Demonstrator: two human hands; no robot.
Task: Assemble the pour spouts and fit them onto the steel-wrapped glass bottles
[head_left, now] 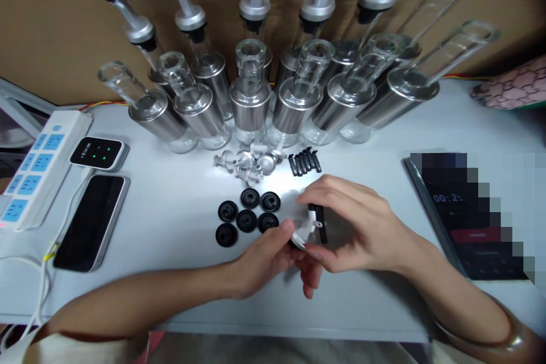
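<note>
A silver pour spout with a black lever is between my two hands, low over the front middle of the table. My left hand grips its round base, thumb on the near rim. Fingers of my right hand curve around the same spout from the right, the thumb by the base and the forefinger above the top. To the left lie several round black stoppers. Just behind them sit several loose silver spout bodies in a heap, beside a row of small black levers.
Glass bottles with steel sleeves stand in two rows at the back; several rear ones carry fitted spouts. On the left are a power strip, a Wi-Fi device and a phone. A tablet showing a timer lies right.
</note>
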